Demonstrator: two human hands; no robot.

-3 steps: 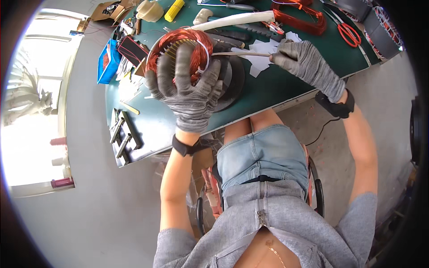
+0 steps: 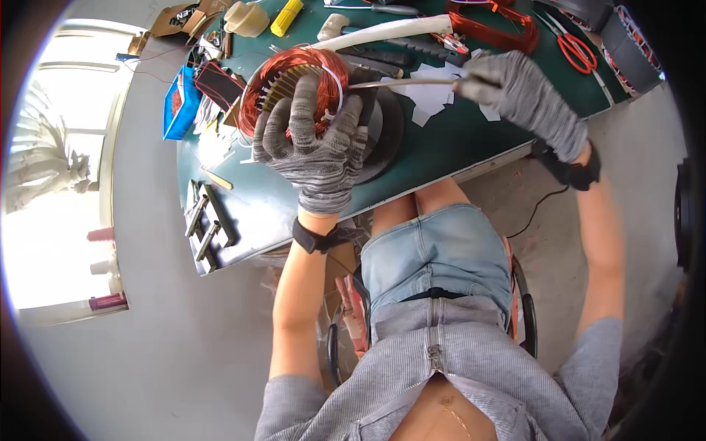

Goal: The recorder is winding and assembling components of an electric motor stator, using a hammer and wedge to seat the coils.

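Observation:
A motor stator [image 2: 256,92] with red copper windings and a ring of yellowish slot strips stands tilted on the bench. My gloved left hand [image 2: 312,158] grips its near rim, one finger reaching over the opening and the thumb on the right side. My gloved right hand [image 2: 515,92], slightly blurred, is closed round one end of a thin, straight rod-like tool [image 2: 412,81]. The rod's other end meets the right side of the windings; its tip is hidden there. A black round base [image 2: 388,140] shows beneath and to the right of the stator.
Behind lie a white-handled mallet [image 2: 390,33], white paper pieces [image 2: 430,95] and a red copper coil [image 2: 507,35]. Red-handled scissors [image 2: 577,53] are at the right. On the left are a blue bin [image 2: 180,103] and a dark metal fixture [image 2: 213,220] by the bench edge.
My right hand has moved slightly right and up with the rod. My left hand's fingers have shifted right and drawn closer over the stator's rim.

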